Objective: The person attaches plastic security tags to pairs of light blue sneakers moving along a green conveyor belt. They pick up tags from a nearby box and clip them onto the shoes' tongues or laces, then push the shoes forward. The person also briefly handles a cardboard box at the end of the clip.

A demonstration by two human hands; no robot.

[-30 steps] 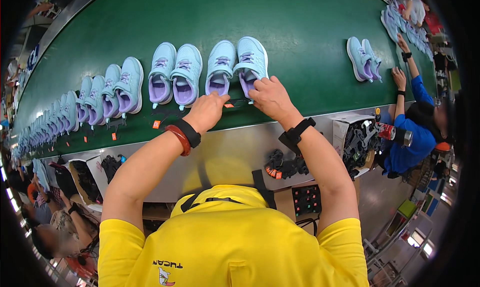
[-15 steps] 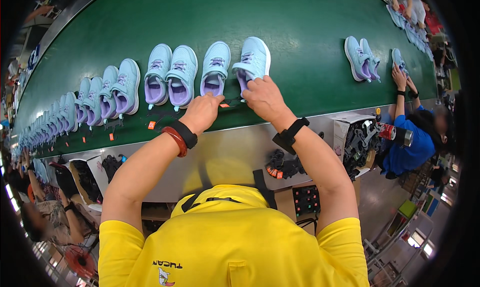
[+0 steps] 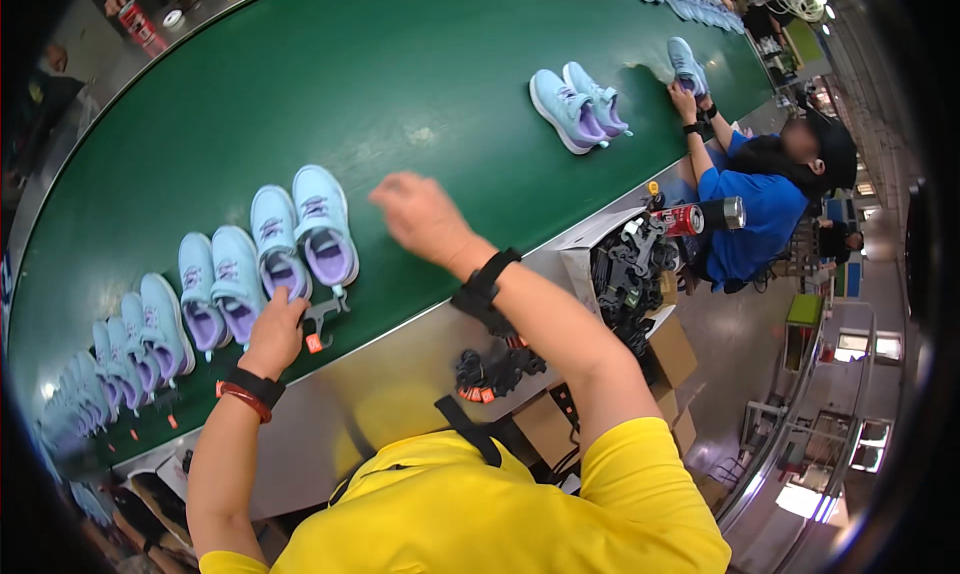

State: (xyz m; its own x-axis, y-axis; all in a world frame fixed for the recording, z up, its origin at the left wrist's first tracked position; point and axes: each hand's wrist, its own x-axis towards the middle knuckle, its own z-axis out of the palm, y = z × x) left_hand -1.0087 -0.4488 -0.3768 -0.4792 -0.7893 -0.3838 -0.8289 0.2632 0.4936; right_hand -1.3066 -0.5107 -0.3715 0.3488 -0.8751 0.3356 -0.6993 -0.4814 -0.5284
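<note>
Overlapping a blue shoe (image 3: 272,217) heel-side, left fingers (image 3: 280,301) show unclear grip; right fingers (image 3: 396,187) loose.

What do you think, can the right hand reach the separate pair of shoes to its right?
Probably yes: the right hand looks empty, and only green table shows between it and the pair of shoes. A longer stretch may be needed.

Left hand (image 3: 274,336), right hand (image 3: 425,217) apart

The left hand (image 3: 274,336) is at the heel of a blue shoe (image 3: 274,226), beside a hanger (image 3: 324,312) with an orange tag (image 3: 313,343). The right hand (image 3: 425,216) is over the green table (image 3: 440,64); beyond it stands another pair (image 3: 570,112), near a co-worker (image 3: 755,199).
</note>
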